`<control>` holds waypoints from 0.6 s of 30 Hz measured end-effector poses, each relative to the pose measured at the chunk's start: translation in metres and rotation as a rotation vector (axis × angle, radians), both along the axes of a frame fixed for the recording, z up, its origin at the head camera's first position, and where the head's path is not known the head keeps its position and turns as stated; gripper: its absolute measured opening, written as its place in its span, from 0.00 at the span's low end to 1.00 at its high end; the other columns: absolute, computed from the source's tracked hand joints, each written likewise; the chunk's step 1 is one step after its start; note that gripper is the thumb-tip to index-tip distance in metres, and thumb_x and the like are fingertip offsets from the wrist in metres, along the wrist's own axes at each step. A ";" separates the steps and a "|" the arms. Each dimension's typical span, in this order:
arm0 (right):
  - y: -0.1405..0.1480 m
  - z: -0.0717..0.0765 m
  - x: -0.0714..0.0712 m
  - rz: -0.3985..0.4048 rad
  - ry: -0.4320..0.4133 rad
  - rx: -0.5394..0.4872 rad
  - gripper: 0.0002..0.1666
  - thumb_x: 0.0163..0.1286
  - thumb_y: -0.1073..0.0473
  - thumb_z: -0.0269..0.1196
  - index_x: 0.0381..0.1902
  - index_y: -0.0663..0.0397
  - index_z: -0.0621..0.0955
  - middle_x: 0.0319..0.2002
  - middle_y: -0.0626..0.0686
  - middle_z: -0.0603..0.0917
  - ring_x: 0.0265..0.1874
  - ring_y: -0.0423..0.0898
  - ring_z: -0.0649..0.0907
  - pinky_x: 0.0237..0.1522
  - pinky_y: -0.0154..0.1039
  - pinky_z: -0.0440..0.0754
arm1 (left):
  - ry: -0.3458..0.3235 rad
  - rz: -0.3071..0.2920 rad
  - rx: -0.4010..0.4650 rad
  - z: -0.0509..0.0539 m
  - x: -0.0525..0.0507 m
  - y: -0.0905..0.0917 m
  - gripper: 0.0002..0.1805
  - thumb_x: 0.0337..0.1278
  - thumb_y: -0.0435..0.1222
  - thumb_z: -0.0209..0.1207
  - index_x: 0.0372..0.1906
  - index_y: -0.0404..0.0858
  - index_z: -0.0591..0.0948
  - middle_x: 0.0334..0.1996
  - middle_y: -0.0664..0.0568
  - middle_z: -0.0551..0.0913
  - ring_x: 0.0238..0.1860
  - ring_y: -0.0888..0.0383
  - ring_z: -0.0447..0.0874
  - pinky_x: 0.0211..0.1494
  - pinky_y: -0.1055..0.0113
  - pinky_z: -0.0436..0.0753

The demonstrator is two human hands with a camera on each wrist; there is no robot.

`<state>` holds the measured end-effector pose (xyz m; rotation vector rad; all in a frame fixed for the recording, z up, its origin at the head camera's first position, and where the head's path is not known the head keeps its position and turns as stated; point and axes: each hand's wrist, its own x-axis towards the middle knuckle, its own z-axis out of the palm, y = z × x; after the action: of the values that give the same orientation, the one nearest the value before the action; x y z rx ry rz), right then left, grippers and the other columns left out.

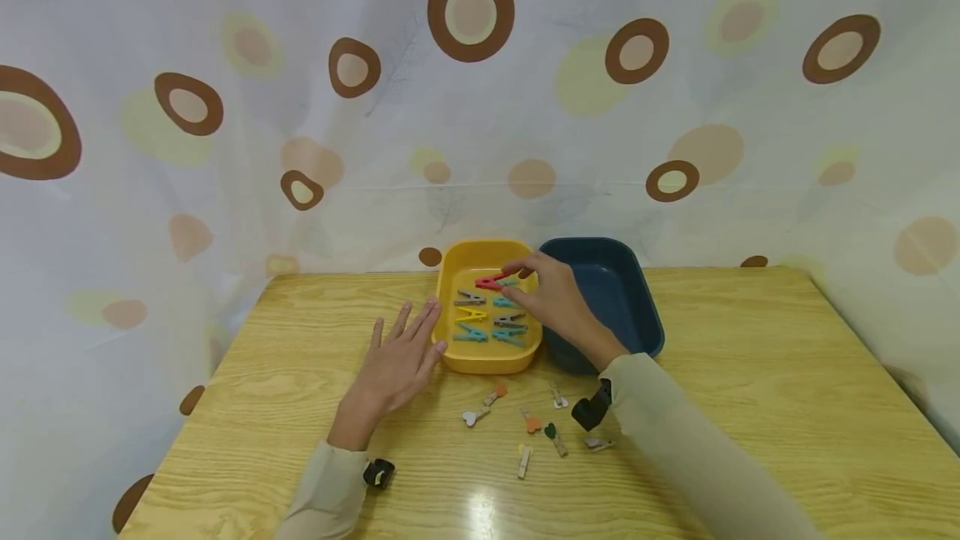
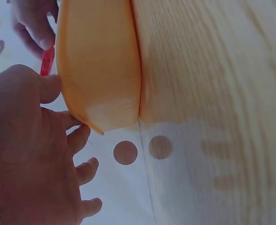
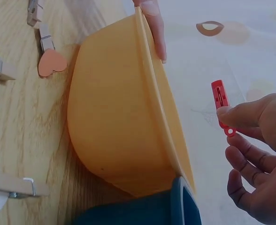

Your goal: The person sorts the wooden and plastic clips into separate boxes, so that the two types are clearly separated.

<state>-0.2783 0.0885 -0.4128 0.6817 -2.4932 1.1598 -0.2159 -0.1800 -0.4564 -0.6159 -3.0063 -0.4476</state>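
Note:
My right hand (image 1: 558,298) pinches a red clothespin (image 1: 491,282) between thumb and fingers above the yellow tray (image 1: 487,366). In the right wrist view the red clothespin (image 3: 219,101) is held at one end by the right hand (image 3: 264,154). Inside the tray lie several clothespins in two columns, among them a yellow one (image 1: 471,316) and a blue one (image 1: 471,332). The left hand (image 1: 397,361) has its fingers spread and touches the tray's left rim; in the left wrist view that hand (image 2: 30,150) is at the orange-looking tray wall (image 2: 100,65).
A dark blue tray (image 1: 648,315) stands against the yellow tray's right side, partly behind the right forearm. Several small wooden clothespins with hearts and other shapes, one with a green heart (image 1: 551,431), lie on the wooden table (image 1: 750,373) in front. A patterned cloth hangs behind.

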 end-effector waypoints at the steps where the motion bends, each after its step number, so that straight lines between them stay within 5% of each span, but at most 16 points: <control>1: -0.002 0.000 -0.002 -0.002 -0.003 -0.002 0.14 0.66 0.62 0.73 0.48 0.60 0.87 0.47 0.58 0.86 0.45 0.58 0.83 0.47 0.57 0.82 | -0.003 0.001 -0.001 0.000 0.000 0.000 0.35 0.83 0.55 0.34 0.84 0.44 0.49 0.83 0.53 0.48 0.82 0.43 0.42 0.78 0.33 0.40; 18: -0.018 -0.014 -0.034 -0.053 -0.126 0.002 0.16 0.68 0.61 0.72 0.51 0.60 0.86 0.50 0.59 0.85 0.49 0.58 0.82 0.51 0.52 0.81 | 0.005 0.005 -0.007 0.002 0.000 0.000 0.35 0.83 0.55 0.35 0.84 0.44 0.50 0.83 0.54 0.48 0.82 0.44 0.43 0.77 0.33 0.43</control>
<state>-0.3120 0.0709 -0.4272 0.5562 -2.5992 1.2160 -0.2158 -0.1799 -0.4548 -0.6088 -3.0052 -0.4343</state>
